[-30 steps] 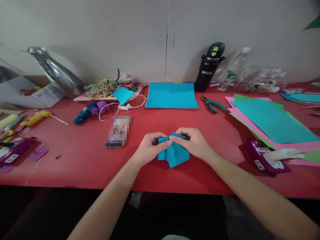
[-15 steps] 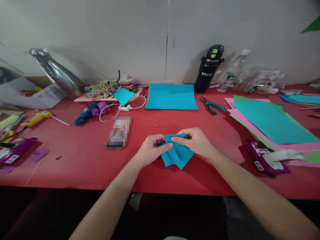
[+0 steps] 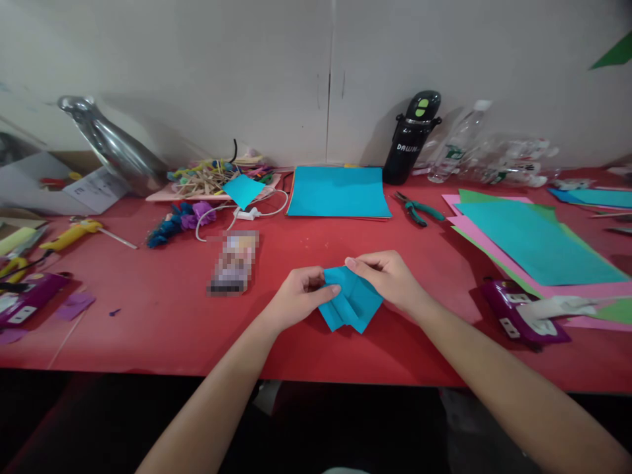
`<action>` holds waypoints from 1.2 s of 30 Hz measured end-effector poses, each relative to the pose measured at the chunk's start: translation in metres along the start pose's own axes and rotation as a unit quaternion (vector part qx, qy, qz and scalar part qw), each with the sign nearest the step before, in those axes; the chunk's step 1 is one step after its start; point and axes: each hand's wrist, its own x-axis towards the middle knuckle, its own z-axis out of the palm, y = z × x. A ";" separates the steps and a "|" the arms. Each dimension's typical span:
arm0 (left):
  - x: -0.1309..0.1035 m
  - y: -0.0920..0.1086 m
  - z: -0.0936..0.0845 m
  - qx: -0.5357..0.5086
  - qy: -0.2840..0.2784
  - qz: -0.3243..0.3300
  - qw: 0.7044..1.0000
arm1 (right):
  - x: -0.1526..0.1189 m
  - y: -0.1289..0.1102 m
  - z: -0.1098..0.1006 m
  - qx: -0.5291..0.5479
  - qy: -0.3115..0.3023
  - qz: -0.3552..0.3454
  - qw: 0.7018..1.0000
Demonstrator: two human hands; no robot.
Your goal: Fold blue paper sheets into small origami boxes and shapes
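Note:
A small piece of blue folded paper (image 3: 363, 304) is held over the red table, its creases and two lower points facing me. My left hand (image 3: 299, 296) pinches its left side, thumb on the front and fingers behind. At the upper right edge, my right hand (image 3: 385, 276) grips the paper between thumb and bent fingers. The fingertips behind the sheet are hidden.
Beyond my hands lies a stack of blue sheets (image 3: 338, 191), with pliers (image 3: 419, 209) beside it. A blurred-out phone (image 3: 234, 263) is left of my hands. On the right are coloured sheets (image 3: 548, 243) and a purple power strip (image 3: 518, 313). A black bottle (image 3: 412, 141) stands behind.
My right thumb has shifted up to the paper's top edge. The folded-down top flap has opened upward, so the upper part now looks flatter. My left hand keeps its grip.

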 end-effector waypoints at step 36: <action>0.002 -0.003 -0.001 -0.033 -0.015 -0.012 0.999 | -0.001 0.001 0.011 -0.078 -0.041 -0.070 0.994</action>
